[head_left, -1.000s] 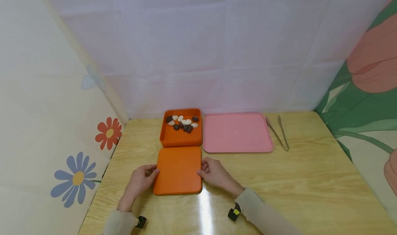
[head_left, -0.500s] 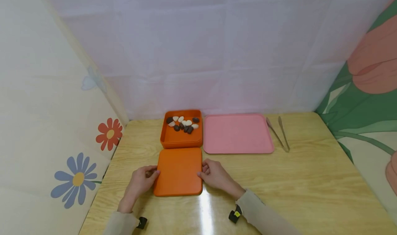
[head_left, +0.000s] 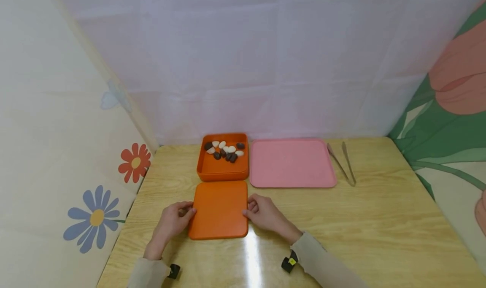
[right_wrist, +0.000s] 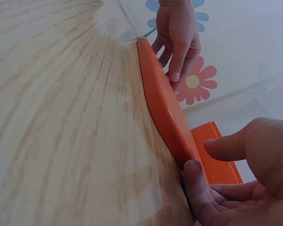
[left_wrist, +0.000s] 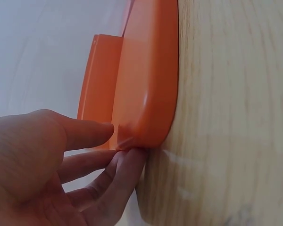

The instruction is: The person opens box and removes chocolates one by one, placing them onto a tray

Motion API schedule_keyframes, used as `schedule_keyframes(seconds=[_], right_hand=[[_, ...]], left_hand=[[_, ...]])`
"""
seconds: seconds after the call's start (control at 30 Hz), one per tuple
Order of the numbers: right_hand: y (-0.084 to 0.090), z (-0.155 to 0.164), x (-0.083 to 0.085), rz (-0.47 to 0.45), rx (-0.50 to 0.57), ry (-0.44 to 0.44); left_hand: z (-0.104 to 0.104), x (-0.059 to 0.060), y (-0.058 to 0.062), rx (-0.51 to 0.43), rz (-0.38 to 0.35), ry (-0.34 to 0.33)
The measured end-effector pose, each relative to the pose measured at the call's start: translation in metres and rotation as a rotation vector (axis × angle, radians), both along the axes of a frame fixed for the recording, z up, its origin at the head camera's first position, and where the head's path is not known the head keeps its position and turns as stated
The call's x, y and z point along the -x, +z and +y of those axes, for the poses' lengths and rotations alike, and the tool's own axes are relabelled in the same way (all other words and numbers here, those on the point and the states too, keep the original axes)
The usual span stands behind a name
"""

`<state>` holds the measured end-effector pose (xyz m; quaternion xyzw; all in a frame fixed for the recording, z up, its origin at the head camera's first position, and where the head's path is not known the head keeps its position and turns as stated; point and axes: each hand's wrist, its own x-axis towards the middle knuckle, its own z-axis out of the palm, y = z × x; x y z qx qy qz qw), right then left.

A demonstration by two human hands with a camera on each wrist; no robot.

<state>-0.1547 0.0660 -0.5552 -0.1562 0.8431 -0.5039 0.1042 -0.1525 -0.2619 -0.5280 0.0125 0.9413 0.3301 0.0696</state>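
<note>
Little has moved beyond my view's slight drift: I watch the left hand (head_left: 171, 220) and right hand (head_left: 267, 214) pinch the orange lid (head_left: 219, 210), already off, between them, while the stones (head_left: 231, 149) remain in the box (head_left: 222, 168) beyond the fingertips.

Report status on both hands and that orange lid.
Left hand and right hand gripping opposite sides of orange lid. Lid's top bare. Open orange box directly beyond.

White glare on the table (head_left: 364, 224)

No readable text or labels.
</note>
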Motion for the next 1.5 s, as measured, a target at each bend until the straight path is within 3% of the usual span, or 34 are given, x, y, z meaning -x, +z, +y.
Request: schedule_keyframes(seconds=[0.37, 0.63, 0.8, 1.03, 1.5], right_hand=[[0.000, 0.002, -0.004, -0.010, 0.027, 0.000], [-0.004, 0.005, -0.002, -0.020, 0.039, -0.022], [-0.008, 0.005, 0.001, -0.018, 0.047, -0.033], [-0.005, 0.007, 0.000, -0.008, 0.058, -0.016], [0.005, 0.016, -0.002, 0.001, 0.032, 0.013]], left_hand=[[-0.002, -0.001, 0.001, -0.008, -0.004, -0.009], [-0.002, 0.003, 0.006, -0.045, -0.053, -0.047], [-0.003, 0.010, 0.011, 0.000, -0.042, -0.107], [0.000, 0.018, 0.023, 0.051, -0.076, -0.127], [0.006, 0.039, 0.028, 0.132, 0.121, -0.150]])
